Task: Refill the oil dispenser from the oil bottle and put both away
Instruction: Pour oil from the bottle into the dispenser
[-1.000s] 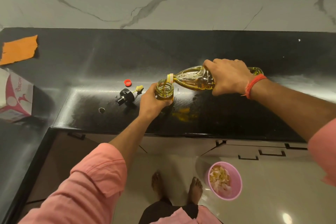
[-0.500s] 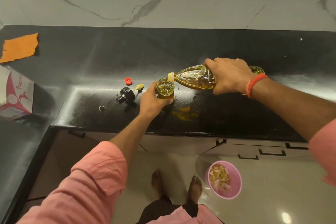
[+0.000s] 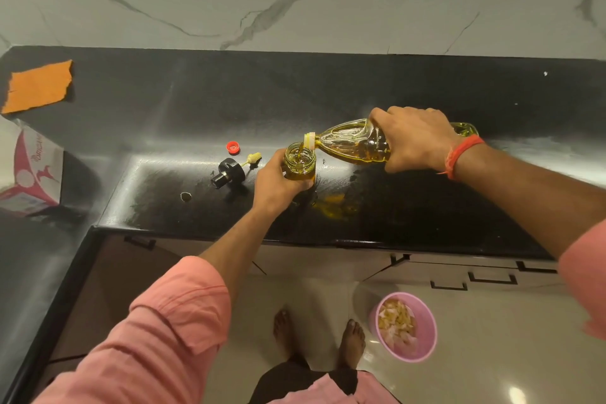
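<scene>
My left hand (image 3: 278, 184) grips the small glass oil dispenser (image 3: 300, 164), which stands open-topped on the black counter (image 3: 410, 207). My right hand (image 3: 413, 141) holds the clear oil bottle (image 3: 351, 144) tipped on its side, its mouth over the dispenser's rim, and yellow oil runs in. The dispenser's black pump top (image 3: 229, 172) with its pale tube end lies to the left on the counter. The bottle's red cap (image 3: 233, 147) lies just behind it.
An orange cloth (image 3: 39, 85) lies at the back left and a white-and-pink box (image 3: 29, 170) stands on the left counter. Spilled oil (image 3: 331, 207) glistens right of the dispenser. A pink bowl (image 3: 423, 328) sits on the floor by my feet.
Both hands, the bottle and the dispenser keep nearly the same pose. Oil keeps flowing into the dispenser.
</scene>
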The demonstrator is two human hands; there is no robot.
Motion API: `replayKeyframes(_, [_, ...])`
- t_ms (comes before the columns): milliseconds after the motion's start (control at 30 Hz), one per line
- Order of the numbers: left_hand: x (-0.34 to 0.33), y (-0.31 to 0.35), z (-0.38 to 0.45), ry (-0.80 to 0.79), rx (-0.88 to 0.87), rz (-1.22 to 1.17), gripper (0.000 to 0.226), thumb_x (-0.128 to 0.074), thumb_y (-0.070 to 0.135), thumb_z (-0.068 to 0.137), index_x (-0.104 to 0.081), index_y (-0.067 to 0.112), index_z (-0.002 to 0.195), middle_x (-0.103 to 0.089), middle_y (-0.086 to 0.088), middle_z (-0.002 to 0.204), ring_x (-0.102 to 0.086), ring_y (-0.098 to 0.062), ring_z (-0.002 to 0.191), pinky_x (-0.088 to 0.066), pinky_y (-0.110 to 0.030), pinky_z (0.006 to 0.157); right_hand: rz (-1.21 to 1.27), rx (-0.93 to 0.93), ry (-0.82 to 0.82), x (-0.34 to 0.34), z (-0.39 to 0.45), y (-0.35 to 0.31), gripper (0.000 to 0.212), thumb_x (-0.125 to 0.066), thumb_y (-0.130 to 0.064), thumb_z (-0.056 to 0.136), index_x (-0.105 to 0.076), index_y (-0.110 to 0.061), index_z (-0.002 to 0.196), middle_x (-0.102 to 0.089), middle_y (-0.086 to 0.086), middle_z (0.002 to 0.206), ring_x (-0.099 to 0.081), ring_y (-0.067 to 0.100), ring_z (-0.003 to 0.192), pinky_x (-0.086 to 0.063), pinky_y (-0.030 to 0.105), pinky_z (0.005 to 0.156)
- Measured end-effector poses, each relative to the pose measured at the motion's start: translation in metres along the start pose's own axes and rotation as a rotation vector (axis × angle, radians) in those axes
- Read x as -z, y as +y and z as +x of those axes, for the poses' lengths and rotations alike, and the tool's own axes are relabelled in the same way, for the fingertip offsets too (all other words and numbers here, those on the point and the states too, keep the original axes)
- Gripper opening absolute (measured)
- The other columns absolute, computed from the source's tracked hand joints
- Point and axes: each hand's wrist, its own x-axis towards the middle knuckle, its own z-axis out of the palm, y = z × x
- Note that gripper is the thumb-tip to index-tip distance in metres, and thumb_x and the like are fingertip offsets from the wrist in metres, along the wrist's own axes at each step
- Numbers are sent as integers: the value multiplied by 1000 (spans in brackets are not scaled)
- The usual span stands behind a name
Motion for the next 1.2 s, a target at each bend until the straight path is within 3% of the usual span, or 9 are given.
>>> replayKeyframes(800, [0, 0, 0, -5, -3, -3, 70, -91, 17, 78, -58, 16, 140, -69, -3, 134, -59, -19, 128, -42, -27, 99, 0, -3, 1, 2, 0, 0, 84, -83, -47, 74, -39, -20, 140, -60, 4, 118, -61, 25, 106, -52, 46, 87])
replayKeyframes(967, [0, -1, 1, -7, -15, 1, 70, -91, 17, 78, -58, 16, 139, -69, -3, 134, -59, -19, 128, -45, -31, 105, -7, 1, 2, 2, 0, 1, 83, -82, -49, 75, -39, -20, 139, -60, 4, 118, -62, 26, 107, -52, 48, 88])
replayKeyframes(1200, [-1, -2, 2, -7, -16, -7, 71, -91, 18, 78, -58, 18, 140, -69, -1, 134, -58, -14, 124, -42, -26, 99, -12, 5, 7, 0, 0, 2, 80, -82, -46, 75, -40, -20, 138, -60, 3, 113, -61, 25, 104, -51, 47, 86])
